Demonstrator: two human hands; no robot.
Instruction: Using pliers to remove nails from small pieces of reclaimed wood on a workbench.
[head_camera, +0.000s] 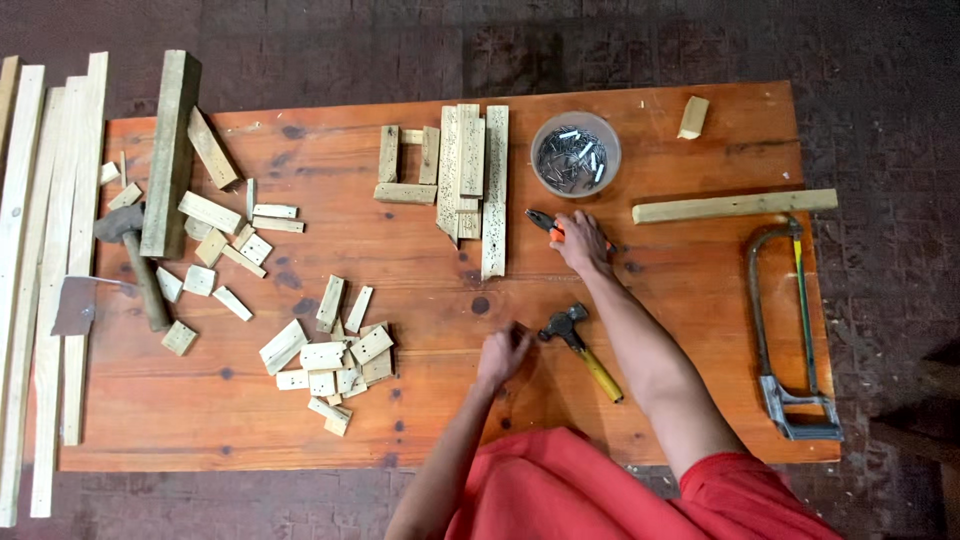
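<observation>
The right hand (580, 243) is closing its fingers around the orange-handled metal pliers (548, 224), lying beside the clear round bowl of nails (575, 153). The left hand (503, 355) is resting loosely curled, empty, on the brown wooden table (420, 430); gripping both handles squarely would probably help.

Under the right hand (580, 243) lie orange-handled pliers (545, 224). Between both hands, the hammer (580, 350) has a yellow handle and a dark head. The table (700, 290) is reddish-brown with dark knots.

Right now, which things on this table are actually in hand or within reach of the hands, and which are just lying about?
In hand or beside the hands:
right hand on orange-handled pliers
left hand on bare tabletop
yellow-handled hammer
bowl of nails

Lying about:
hacksaw
long wood strip
offcut pile
mallet
</observation>
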